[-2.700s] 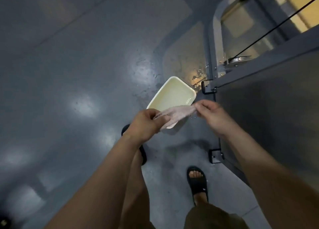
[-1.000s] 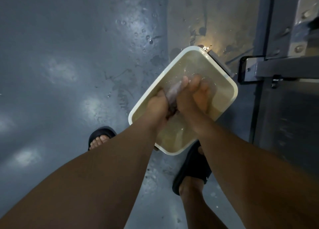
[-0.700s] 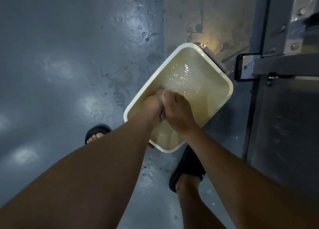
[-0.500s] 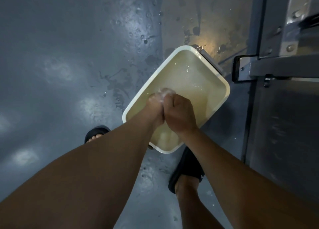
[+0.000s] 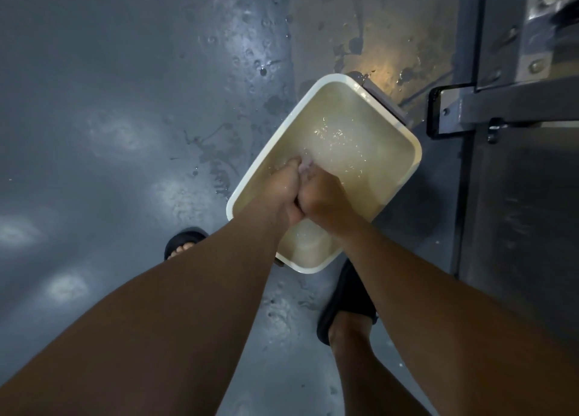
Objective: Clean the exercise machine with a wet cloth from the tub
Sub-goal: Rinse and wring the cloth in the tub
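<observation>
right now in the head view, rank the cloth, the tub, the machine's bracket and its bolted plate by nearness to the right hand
1. cloth, gripped in the right hand itself.
2. tub, around the hand, on the floor.
3. bracket, right of the tub.
4. bolted plate, top right, above the bracket.

One tub (image 5: pixel 410 158), one cloth (image 5: pixel 305 165), a left hand (image 5: pixel 282 190) and a right hand (image 5: pixel 322 200), two sandals (image 5: pixel 185 239) (image 5: pixel 347 303), one exercise machine (image 5: pixel 517 196).

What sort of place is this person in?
Likely a gym or workout room: a grey bolted metal machine frame stands at the right, on a wet painted floor. The left hand and right hand squeeze a cloth over a tub of water.
</observation>
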`<action>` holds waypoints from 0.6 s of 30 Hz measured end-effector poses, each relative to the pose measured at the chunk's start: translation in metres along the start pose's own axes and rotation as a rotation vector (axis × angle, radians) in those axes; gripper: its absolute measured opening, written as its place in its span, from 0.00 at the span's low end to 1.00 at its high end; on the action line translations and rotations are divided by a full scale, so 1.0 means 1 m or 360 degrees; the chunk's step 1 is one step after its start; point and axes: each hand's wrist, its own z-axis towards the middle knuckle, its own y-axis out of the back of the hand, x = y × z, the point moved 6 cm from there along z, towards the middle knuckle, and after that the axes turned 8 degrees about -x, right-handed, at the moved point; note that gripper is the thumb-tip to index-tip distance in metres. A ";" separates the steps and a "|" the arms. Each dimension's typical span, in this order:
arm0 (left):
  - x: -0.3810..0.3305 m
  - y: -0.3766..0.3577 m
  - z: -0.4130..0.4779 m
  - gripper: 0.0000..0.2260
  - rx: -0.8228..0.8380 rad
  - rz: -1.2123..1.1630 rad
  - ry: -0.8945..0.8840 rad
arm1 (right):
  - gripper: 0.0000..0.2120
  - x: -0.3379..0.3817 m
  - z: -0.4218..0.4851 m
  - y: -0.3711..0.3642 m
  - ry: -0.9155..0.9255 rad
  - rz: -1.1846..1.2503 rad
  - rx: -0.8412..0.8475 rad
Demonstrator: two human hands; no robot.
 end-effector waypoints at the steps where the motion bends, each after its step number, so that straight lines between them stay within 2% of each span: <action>1: -0.002 0.002 0.002 0.13 -0.0039 0.0014 -0.0035 | 0.19 0.007 -0.010 0.006 0.0090 0.0015 -0.0037; 4: -0.007 0.000 0.006 0.18 0.0194 0.0063 -0.0095 | 0.17 0.026 -0.039 0.024 0.0367 0.0057 -0.0179; 7: -0.013 -0.008 0.000 0.11 0.0397 -0.0007 -0.0149 | 0.28 0.025 -0.040 0.028 0.0484 -0.0093 -0.0241; 8: -0.013 -0.009 0.002 0.09 0.0349 -0.0060 -0.0122 | 0.29 0.025 -0.038 0.028 0.0518 -0.0163 -0.0277; 11: -0.010 -0.010 0.003 0.13 0.0173 -0.0083 -0.0007 | 0.21 0.020 -0.022 0.026 0.0592 -0.0296 -0.0371; 14: -0.008 -0.010 0.000 0.16 0.0159 -0.0103 -0.0030 | 0.15 0.009 0.006 0.037 0.0470 -0.0236 -0.0413; 16: -0.006 -0.011 0.000 0.16 0.0157 -0.0180 -0.0031 | 0.15 0.004 0.021 0.040 0.0180 -0.0210 -0.0410; 18: -0.007 -0.012 -0.001 0.20 0.0140 -0.0231 -0.0043 | 0.21 0.004 0.023 0.038 0.0056 -0.0599 -0.0552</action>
